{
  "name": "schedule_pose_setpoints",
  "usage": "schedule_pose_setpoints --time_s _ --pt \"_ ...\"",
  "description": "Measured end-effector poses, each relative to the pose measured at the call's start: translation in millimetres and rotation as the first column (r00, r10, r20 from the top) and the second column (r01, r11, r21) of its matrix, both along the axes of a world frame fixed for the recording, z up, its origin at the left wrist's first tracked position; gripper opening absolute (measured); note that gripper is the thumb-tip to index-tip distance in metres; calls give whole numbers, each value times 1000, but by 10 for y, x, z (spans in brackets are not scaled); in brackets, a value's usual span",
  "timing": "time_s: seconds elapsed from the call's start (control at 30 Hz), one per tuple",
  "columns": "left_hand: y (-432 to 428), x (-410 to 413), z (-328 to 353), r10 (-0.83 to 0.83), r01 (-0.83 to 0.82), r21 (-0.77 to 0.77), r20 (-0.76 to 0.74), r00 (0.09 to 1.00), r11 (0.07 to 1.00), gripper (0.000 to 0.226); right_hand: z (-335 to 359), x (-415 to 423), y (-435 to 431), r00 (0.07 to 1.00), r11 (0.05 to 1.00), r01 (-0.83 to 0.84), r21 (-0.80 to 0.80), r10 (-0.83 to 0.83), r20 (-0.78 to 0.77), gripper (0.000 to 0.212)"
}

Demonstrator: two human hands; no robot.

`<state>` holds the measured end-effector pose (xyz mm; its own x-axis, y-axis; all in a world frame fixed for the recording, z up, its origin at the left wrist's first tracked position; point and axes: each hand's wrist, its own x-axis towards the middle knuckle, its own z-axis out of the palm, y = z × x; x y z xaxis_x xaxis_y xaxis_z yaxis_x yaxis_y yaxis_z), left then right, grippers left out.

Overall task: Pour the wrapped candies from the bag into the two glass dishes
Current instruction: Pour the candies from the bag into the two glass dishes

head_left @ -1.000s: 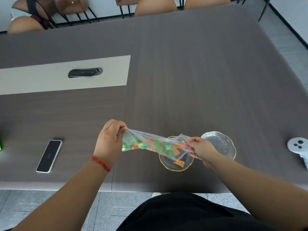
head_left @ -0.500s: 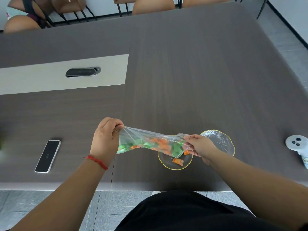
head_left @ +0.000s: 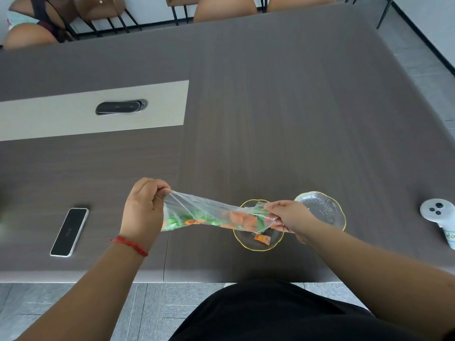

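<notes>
A clear plastic bag [head_left: 197, 209] of green and orange wrapped candies [head_left: 238, 219] stretches sideways above the table's near edge. My left hand [head_left: 144, 211] pinches its raised closed end. My right hand [head_left: 289, 219] grips the lower mouth end, right over the left glass dish [head_left: 248, 244]. That gold-rimmed dish holds an orange candy [head_left: 263, 238] and a dark green one beside it. The right glass dish [head_left: 322, 207], same kind, sits just beyond my right hand with nothing visible in it.
A smartphone [head_left: 69, 231] lies face up at the left near the table's front edge. A white controller [head_left: 439, 212] rests at the right edge. A cable port [head_left: 120, 107] sits in the light inset strip. Chairs and a seated person line the far side.
My left hand has lifted its end of the bag slightly, and the candies have slid toward the mouth over the left dish. A second, dark green candy now lies in that dish.
</notes>
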<state>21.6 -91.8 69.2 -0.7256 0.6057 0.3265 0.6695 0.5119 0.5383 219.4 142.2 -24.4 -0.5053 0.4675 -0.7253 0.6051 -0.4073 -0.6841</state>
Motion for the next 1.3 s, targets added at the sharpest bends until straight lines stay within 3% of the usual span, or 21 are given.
schedule_pose_setpoints --time_s 0.5,0.67,1.03,1.3 --pt "-80 -151 90 66 -60 70 -78 995 996 15 189 -78 -58 995 993 -97 -64 96 -25 20" --pt "-126 -202 0 88 -86 49 -52 995 995 14 270 -112 -96 993 991 -115 -69 112 -41 10" --pt "-276 -240 -223 204 -203 -14 120 972 979 14 367 -189 -67 984 984 -175 -45 174 -34 15" --pt "-405 -327 -247 308 -308 -24 147 940 951 13 585 -316 -74 978 977 -199 -75 193 -78 12"
